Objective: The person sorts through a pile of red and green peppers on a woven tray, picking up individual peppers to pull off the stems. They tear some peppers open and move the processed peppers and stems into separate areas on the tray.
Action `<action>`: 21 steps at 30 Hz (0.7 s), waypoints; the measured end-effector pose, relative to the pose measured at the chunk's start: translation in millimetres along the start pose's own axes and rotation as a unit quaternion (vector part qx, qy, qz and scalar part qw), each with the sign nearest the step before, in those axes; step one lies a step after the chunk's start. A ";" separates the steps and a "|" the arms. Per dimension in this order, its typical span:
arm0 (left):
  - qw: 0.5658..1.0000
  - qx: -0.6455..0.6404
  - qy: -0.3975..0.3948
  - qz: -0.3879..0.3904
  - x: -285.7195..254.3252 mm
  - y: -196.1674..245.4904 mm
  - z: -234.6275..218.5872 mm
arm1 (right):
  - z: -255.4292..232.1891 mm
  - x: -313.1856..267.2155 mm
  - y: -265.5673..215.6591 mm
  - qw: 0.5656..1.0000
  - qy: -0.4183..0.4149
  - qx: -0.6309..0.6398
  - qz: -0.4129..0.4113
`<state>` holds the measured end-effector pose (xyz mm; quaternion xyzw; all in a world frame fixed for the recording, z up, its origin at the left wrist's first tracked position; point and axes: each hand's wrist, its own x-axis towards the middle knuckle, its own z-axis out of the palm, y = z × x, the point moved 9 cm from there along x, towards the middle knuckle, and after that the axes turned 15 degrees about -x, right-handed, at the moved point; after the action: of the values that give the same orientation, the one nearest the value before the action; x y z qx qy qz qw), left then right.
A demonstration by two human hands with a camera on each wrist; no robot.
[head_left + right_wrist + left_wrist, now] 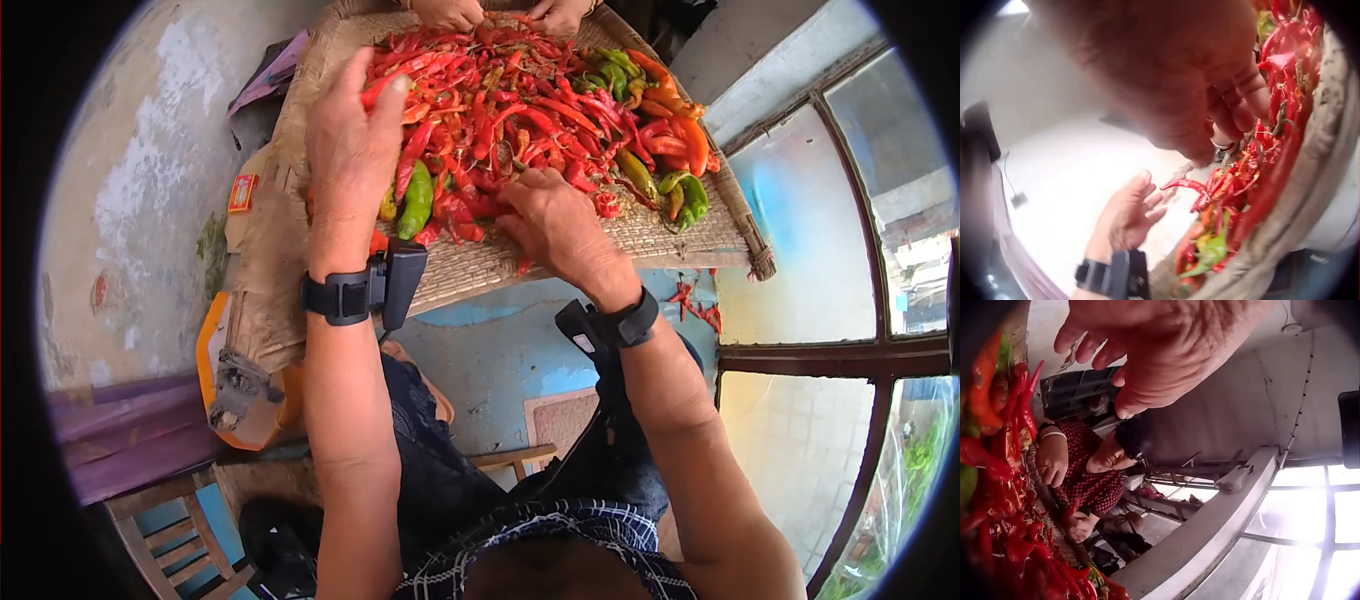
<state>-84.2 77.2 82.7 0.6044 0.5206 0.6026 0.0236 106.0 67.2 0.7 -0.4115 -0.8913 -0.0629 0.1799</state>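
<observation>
Red chili peppers [545,120] lie heaped on a woven mat tray [450,285]. My left hand [352,155] is raised over the heap's left side, its thumb and fingers spread. In the left wrist view that left hand [1166,356] holds nothing, apart from the peppers [1022,550]. Low over the near edge of the heap is my right hand [560,225], fingers bent toward the peppers. The right wrist view shows this right hand [1179,81] with loosely bent fingers and nothing visible between them. A large green pepper [416,203] lies between my hands.
Another person's hands [447,12] work at the tray's far edge. Green and orange peppers [690,140] lie at its right side. A plastered wall [140,200] stands left, a framed window [810,220] right. Some red chilies [700,308] lie on the blue floor.
</observation>
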 end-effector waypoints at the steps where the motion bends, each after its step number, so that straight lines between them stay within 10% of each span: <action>1: 0.998 -0.011 -0.051 -0.042 -1.3 -4.5 8.5 | -0.5 1.5 -0.3 1.000 0.010 0.016 0.003; 6: 0.927 -0.158 -0.327 -0.090 -35.2 20.9 62.2 | -25.7 11.1 11.2 0.996 0.047 0.071 0.040; 7: 0.941 -0.167 -0.293 0.034 -34.7 41.9 62.3 | -35.0 12.2 11.6 0.991 0.063 0.109 0.042; 10: 0.912 -0.092 -0.397 -0.035 -49.4 30.7 80.2 | -44.4 11.5 9.7 0.977 0.112 0.178 0.026; 16: 0.980 -0.069 -0.175 -0.068 -16.4 11.4 37.6 | -33.8 10.0 33.2 0.958 0.150 0.202 0.139; 18: 0.986 0.094 0.019 0.136 -12.2 25.7 6.3 | -5.5 13.9 8.0 0.996 0.068 0.057 -0.021; 21: 0.996 0.043 -0.049 0.057 -8.0 9.3 13.6 | 4.5 11.0 -9.6 0.999 0.018 -0.008 -0.038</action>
<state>-66.2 75.8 79.4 0.6620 0.5093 0.5497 -0.0113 91.0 70.0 1.0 -0.3778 -0.9023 -0.0839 0.1900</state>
